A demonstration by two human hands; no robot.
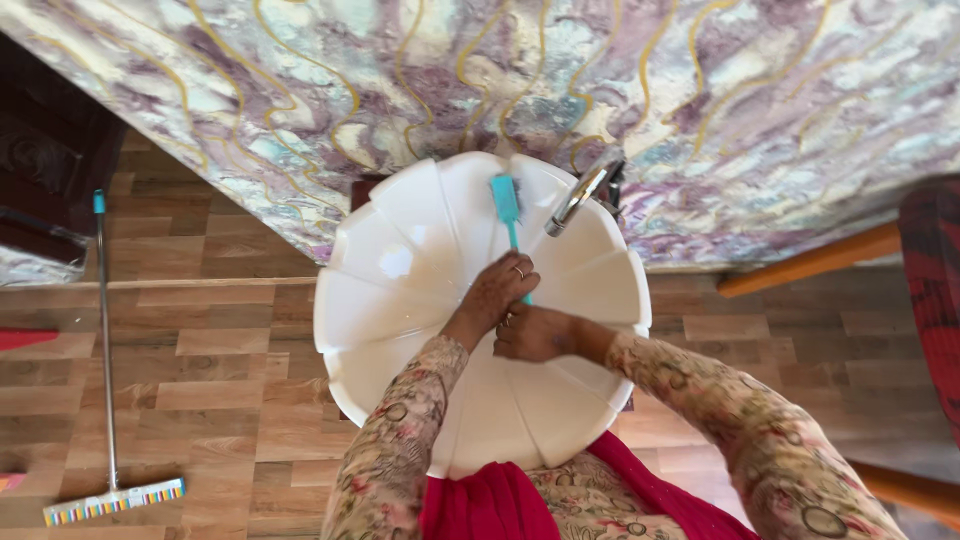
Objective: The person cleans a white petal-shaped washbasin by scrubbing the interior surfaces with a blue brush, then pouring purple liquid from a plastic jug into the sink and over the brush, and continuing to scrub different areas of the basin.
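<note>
Head camera, looking straight down, close above white basin (pixel 400 260)

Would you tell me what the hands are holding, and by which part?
Both hands, left hand and right hand, grip the teal brush by its handle's lower end, above the white basin.

Floral beige sleeves (pixel 400 440), a red scarf (pixel 500 505), seemingly two finger rings (pixel 519 271).

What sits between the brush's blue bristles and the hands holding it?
In the head view, only the brush's thin handle over the bare white basin lies before the left hand and right hand.
</note>
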